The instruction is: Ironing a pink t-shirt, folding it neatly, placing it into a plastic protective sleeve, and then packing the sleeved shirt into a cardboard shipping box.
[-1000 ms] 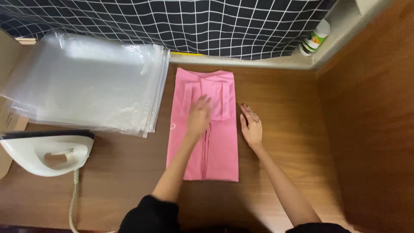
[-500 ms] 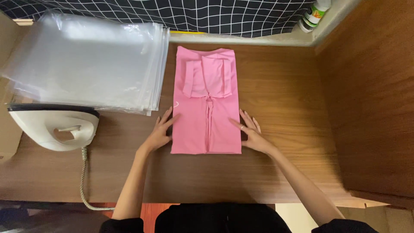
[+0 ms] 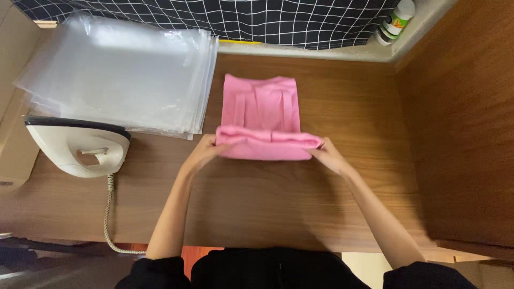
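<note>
Pink, soft folded garment (image 3: 261,104) lies mid-worktop (image 3: 267,203). Our left hand (image 3: 202,152) and right hand (image 3: 327,155) each pinch a corner of its lifted near edge. It looks light and floppy, best held at both corners.

A stack of clear plastic bags (image 3: 115,75) lies flat on the counter (image 3: 278,198) at the far left, rectangular and see-through, with its right edges fanned slightly. In the far right corner, on a pale ledge, a small white bottle (image 3: 395,21) lies tilted; it has a white cap and a label in green with some orange. A tan cardboard box (image 3: 13,160) stands at the left edge, partly cut off from view.
</note>
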